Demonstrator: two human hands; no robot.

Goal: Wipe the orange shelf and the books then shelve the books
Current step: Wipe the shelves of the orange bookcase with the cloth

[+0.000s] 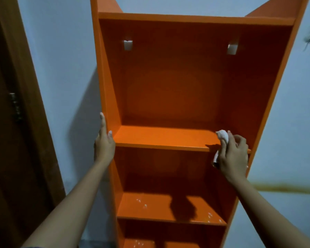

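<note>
A tall orange shelf (175, 83) stands against a pale blue wall, its compartments holding nothing. My right hand (233, 156) grips a crumpled white cloth (222, 136) at the right end of the upper shelf board (161, 138), near its front edge. Against the outer face of the left side panel lies my left hand (104, 140), fingers straight and pointing up, thumb on the panel's front edge. No books are in view.
A dark brown door (13, 122) with a metal latch stands at the left. Two white brackets (128, 44) sit on the shelf's back panel. The lower board (150, 206) carries small white specks. A yellowish stain runs along the wall at the right.
</note>
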